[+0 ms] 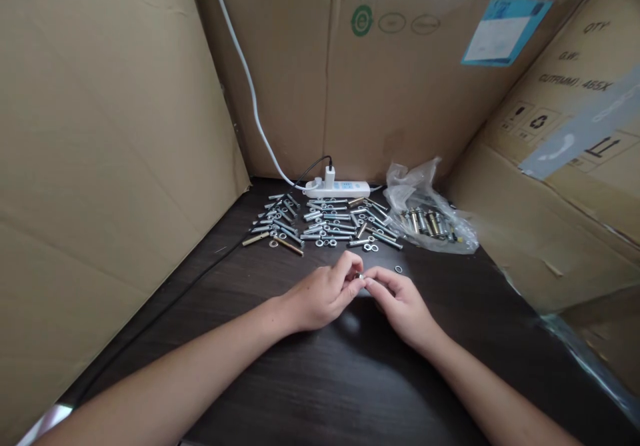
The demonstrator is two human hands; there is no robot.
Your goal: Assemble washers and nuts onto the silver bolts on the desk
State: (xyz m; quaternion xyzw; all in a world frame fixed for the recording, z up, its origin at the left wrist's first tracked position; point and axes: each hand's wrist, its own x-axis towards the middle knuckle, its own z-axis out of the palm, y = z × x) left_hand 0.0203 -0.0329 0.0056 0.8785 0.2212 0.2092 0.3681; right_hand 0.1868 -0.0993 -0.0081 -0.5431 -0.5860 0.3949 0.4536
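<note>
My left hand (327, 291) and my right hand (404, 306) meet over the middle of the dark table. Both are closed, with thumb and fingertips pinching a small shiny metal fastener (359, 275) between them. The fingers hide most of it, so whether it is a nut or the end of a bolt does not show. A loose washer (399, 269) lies flat on the table just beyond my right hand. Past my fingers, bolts (337, 217), metal sleeves, nuts (367, 247) and washers (273, 244) are spread in rough rows.
A clear plastic bag (450, 233) with several assembled expansion bolts (430, 223) lies at the back right. Behind the rows sits a white power strip (345, 189) with a plugged-in charger. A black cable (200, 276) crosses the left side. Cardboard walls (390, 99) enclose the table.
</note>
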